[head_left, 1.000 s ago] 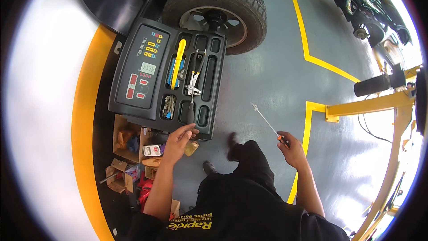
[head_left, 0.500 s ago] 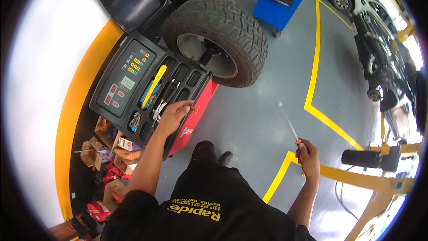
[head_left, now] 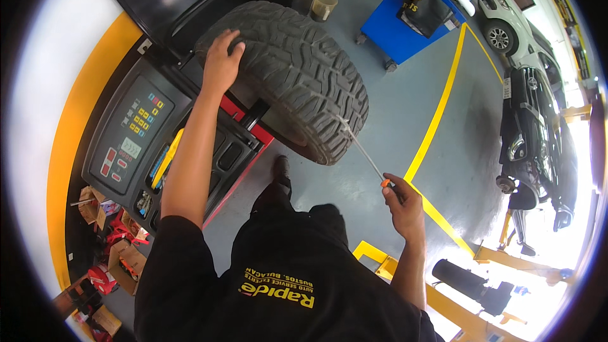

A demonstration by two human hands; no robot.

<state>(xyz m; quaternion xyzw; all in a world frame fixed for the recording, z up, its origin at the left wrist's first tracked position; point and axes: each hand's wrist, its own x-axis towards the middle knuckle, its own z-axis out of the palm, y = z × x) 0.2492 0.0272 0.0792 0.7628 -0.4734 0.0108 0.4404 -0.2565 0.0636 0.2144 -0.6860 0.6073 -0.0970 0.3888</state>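
Observation:
A large off-road tire (head_left: 294, 57) with chunky black tread is mounted on the shaft of the wheel balancer (head_left: 158, 82). My left hand (head_left: 221, 63) rests on the tread at the tire's left side, fingers extended and thumb apart, gripping nothing. In my right hand (head_left: 405, 208) is a screwdriver (head_left: 367, 154) with a long metal shaft and an orange-and-dark handle. Its tip points up and left and appears at the tread's right part; whether it touches the rubber I cannot tell. My left forearm covers part of the balancer's tool tray, where a yellow-handled tool (head_left: 167, 159) lies.
Beyond the tire stand a blue tool cart (head_left: 396, 22) on casters and a beige bucket (head_left: 323, 6). Cardboard boxes (head_left: 123, 259) sit at the lower left. At right are a raised black vehicle (head_left: 535, 133) and a yellow lift arm (head_left: 459, 307).
My left hand has gone from the balancer's tray up onto the tire. My right hand has brought the screwdriver left and forward to the tread. The view has shifted toward the tire.

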